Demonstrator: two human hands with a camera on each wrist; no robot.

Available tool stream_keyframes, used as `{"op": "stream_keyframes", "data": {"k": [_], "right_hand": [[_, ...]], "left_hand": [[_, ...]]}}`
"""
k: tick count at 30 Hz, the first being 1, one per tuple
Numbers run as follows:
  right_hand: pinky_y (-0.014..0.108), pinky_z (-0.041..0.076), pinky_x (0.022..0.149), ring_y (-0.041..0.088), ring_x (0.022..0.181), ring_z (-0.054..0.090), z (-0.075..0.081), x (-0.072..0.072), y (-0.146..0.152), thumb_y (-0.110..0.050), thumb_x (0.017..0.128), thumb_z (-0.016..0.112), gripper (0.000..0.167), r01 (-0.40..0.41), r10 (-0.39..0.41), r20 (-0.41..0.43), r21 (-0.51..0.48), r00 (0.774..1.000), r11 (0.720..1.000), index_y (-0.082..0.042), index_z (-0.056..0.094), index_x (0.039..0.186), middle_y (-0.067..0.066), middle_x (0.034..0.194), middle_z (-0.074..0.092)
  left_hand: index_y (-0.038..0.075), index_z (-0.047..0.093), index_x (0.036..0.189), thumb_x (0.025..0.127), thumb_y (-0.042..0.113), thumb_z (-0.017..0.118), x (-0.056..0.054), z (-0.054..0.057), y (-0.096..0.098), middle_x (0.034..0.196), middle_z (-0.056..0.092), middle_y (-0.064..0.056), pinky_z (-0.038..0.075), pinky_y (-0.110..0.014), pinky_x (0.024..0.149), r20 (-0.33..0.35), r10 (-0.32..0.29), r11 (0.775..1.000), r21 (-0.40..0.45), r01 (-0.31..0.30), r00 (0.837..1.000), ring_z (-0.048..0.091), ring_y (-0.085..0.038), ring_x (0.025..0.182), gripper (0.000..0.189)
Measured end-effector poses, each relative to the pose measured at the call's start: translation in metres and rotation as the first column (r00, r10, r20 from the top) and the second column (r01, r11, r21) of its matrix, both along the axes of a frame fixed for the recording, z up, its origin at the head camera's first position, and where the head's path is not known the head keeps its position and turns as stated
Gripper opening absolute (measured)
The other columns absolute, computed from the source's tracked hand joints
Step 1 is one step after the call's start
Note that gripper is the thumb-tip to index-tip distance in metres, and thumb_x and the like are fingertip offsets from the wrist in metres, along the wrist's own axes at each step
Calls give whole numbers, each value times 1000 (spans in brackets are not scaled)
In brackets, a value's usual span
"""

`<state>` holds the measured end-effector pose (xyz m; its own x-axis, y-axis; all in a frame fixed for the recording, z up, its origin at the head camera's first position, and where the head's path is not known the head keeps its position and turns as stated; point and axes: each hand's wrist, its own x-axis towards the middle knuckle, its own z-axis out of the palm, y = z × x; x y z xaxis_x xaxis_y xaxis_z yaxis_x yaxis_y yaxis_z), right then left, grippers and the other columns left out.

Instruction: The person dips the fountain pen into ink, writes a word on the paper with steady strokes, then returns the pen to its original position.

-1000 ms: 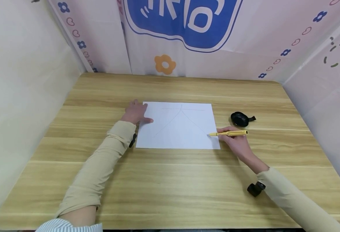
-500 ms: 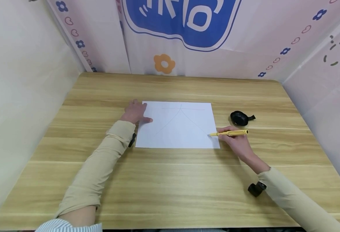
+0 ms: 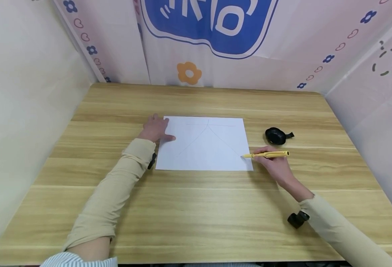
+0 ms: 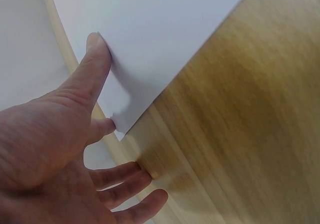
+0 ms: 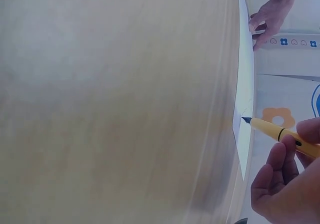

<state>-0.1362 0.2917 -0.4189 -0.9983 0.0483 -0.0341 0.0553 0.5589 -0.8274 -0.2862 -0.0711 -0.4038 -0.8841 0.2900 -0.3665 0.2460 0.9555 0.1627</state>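
A white sheet of paper point(image 3: 202, 148) lies on the wooden table, bearing a thin horizontal line and two long strokes that slant apart below it. My left hand point(image 3: 156, 129) rests at its upper left corner, fingers spread; in the left wrist view the thumb and index fingertip touch the paper and the other fingers are on the wood. Between thumb and fingers, my right hand point(image 3: 276, 167) pinches a yellow fountain pen point(image 3: 269, 154). The dark nib point(image 5: 246, 119) is at the lower end of the right stroke, near the paper's right edge.
A small black pan-shaped object point(image 3: 276, 136) with a short handle sits to the right of the paper, beyond my right hand. The wooden table point(image 3: 196, 218) ends at a printed backdrop point(image 3: 249, 70) behind and pale side walls.
The pen and my right hand have shifted slightly right and down, and the right stroke reaches a little further. My left hand stays on the paper's corner.
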Motion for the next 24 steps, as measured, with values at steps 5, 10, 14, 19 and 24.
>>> {"op": "stream_keyframes", "data": {"k": [5, 10, 14, 19, 24], "right_hand": [[17, 43, 67, 3, 81, 50, 1, 2, 3, -17, 89, 62, 21, 4, -4, 13, 17, 1000, 1000, -2, 69, 104, 13, 109, 65], [17, 43, 69, 4, 85, 50, 3, 5, 4, -20, 90, 61, 24, 1, -1, 33, 22, 999, 1000, -3, 68, 105, 14, 111, 64], [17, 43, 70, 4, 86, 50, 4, 6, 5, -21, 91, 61, 25, -10, 10, 37, 14, 999, 1000, -3, 68, 105, 14, 112, 63], [19, 42, 66, 6, 79, 48, 7, 2, 4, -20, 91, 61, 24, -33, 32, 47, 12, 998, 999, -3, 68, 106, 10, 105, 62], [21, 48, 67, 4, 75, 52, 15, -1, 5, -22, 92, 59, 28, -44, 45, 83, -14, 996, 999, -1, 65, 110, -4, 89, 61]], "left_hand": [[-4, 26, 146, 87, 46, 63, 1, 1, 0, 141, 25, -39, 40, -62, 96, 1, 0, 1000, 6, 0, 1000, 30, -53, 129, 85], [-4, 26, 146, 87, 47, 62, 0, 1, 0, 141, 25, -39, 40, -62, 96, 9, 0, 1000, 1, 0, 1000, 29, -54, 129, 85], [-3, 26, 146, 87, 47, 62, -1, 1, -1, 142, 24, -39, 39, -62, 97, 13, 3, 1000, 0, -3, 1000, 28, -54, 130, 86], [-3, 26, 146, 87, 47, 62, -2, 0, -2, 142, 24, -39, 39, -62, 97, 13, 8, 1000, 2, -8, 1000, 28, -53, 130, 86], [-3, 27, 146, 86, 48, 63, -1, -1, -2, 140, 26, -39, 41, -62, 95, 5, 6, 1000, 9, -6, 1000, 31, -53, 128, 86]]}}
